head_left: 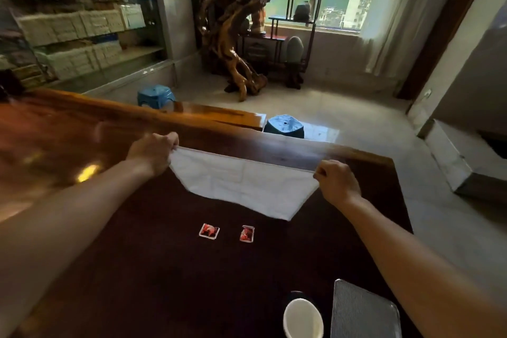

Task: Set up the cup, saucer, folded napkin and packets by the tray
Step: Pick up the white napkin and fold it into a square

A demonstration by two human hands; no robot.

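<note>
- While I hold the cloth stretched above the table, my left hand sits furthest left, fingers closed tight on one top corner of the napkin.
- Napkin: white, spread open between my two hands, its top edge pulled taut and its lower part hanging in a loose point toward the dark wood. Whether that point touches the surface, I cannot tell.
- Packets: two small red-and-white ones lie flat on the table, below the napkin and nearer to me; the left packet and the right packet are close together but not touching.
- Cup: white, at the bottom edge of view, just left of the tray. A dark rim shows behind it, possibly the saucer; too little is visible to say.
- Tray: grey, mesh-patterned, at lower right, partly hidden under my right forearm.
- Right hand: furthest right, pinched shut on the other top corner of the napkin.
- Step in hand, as I judge it: folding the napkin, which is open and not yet folded.
- Next move, as I judge it: bringing the two held corners down or together so the edges meet squarely, keeping even tension so the cloth does not skew, then laying the fold flat by the tray, clear of the packets.
</note>
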